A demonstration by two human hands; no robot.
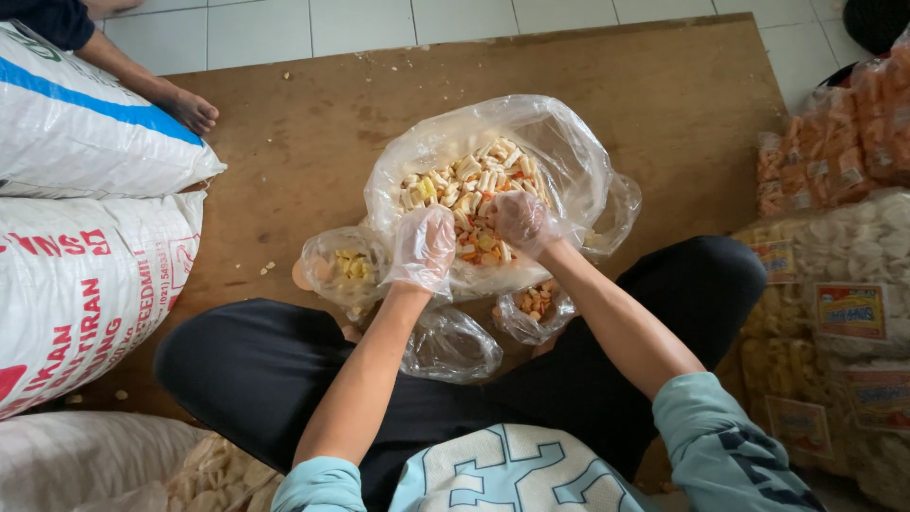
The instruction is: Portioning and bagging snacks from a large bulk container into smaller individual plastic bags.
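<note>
We are sitting cross-legged on a brown wooden board [313, 142] that is lying on a floor of pale tiles [360, 24], and the board is carrying scattered crumbs and a few dark stains. Between our knees a big clear bag [569, 161] is standing open, full of mixed snack sticks [469, 185] in white, yellow and orange. Both our hands are wearing thin plastic gloves and are reaching into its mouth: the left hand [424, 246] is curling loosely over the near rim of the bag, and the right hand [519, 220] is closing on a pinch of the sticks; we cannot tell whether the left is gripping anything. Just beside the big bag, nearer to us, three small bags are lying: one at the left [341, 270] holding yellow pieces, one at the right [536, 308] holding orange ones, and one [450, 346] crumpled against our leg. At the left edge two large white woven sacks [85, 190] are resting on the board, and another person's bare foot [190, 109] is pressing on the board beside the upper one. At the right, sealed packs of snacks [834, 284] are piling up, well apart from our hands.
</note>
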